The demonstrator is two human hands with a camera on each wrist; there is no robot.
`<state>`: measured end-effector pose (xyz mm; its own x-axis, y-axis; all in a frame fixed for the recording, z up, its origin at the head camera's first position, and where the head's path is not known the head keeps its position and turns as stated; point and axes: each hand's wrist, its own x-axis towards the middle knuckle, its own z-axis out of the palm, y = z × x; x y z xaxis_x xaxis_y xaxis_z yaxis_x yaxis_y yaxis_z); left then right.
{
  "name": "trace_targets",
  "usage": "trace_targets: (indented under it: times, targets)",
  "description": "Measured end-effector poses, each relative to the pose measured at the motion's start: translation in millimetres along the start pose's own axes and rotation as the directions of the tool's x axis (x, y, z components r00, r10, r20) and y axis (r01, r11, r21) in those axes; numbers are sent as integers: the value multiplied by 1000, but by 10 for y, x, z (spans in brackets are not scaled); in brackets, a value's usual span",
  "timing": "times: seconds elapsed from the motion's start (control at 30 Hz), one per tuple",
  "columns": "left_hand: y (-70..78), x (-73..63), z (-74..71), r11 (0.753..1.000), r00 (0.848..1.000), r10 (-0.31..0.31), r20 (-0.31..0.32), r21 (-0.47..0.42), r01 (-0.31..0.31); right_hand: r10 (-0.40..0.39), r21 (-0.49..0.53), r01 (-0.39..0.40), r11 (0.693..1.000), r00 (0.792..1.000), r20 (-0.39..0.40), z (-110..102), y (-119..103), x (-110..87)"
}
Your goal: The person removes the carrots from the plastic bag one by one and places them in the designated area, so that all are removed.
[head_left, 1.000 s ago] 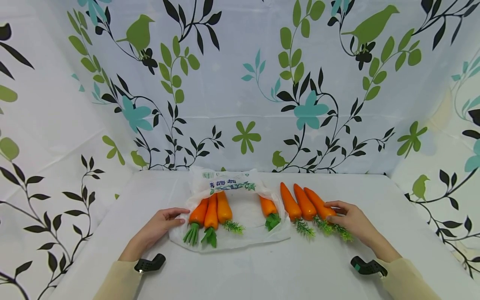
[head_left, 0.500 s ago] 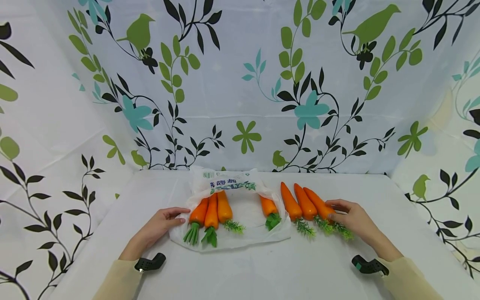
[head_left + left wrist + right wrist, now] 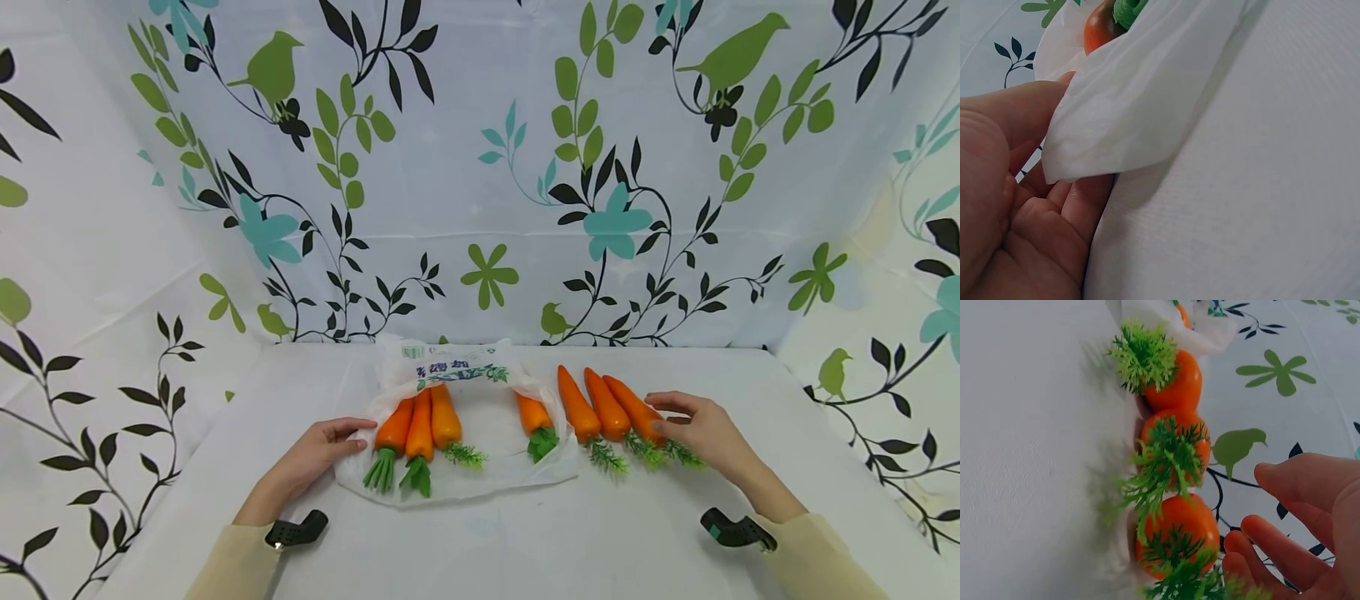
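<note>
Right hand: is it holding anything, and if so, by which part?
Nothing is held: the right hand is beside the rightmost carrot, without gripping it.

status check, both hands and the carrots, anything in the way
Left hand holding bag edge; right hand open beside rightmost carrot. Four carrots in bag, three loose alongside. No obstruction visible near right hand.
</note>
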<state>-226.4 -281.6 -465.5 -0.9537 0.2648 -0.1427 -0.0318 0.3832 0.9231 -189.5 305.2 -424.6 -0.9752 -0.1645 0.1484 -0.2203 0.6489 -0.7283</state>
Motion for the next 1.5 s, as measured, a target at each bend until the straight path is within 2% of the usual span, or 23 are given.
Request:
trace_targets:
  times: [0.43,0.8,1.03,1.37,1.5]
  targets:
    - [-17,7,-5,1000,1000,7,3,-2,-7,-127,-71,126,989,992,-17,147,-300,13]
    - [-25,-10,14,1000,1000,5,1,-10,-5,-210,-68,212,975,977,44,446,-628,43]
    - [-22,-14,11,1000,1000,8,0,-8,-8,-276,-44,281,959,957,95,635,-831,105]
    - [-28,-23,9,1000,1000,20,3,-12,-20,-277,16,277,961,949,148,889,-1063,285]
    - [-30,-18,6,1000,1000,20,6,-16,-19,-275,8,277,961,947,164,979,-1119,369]
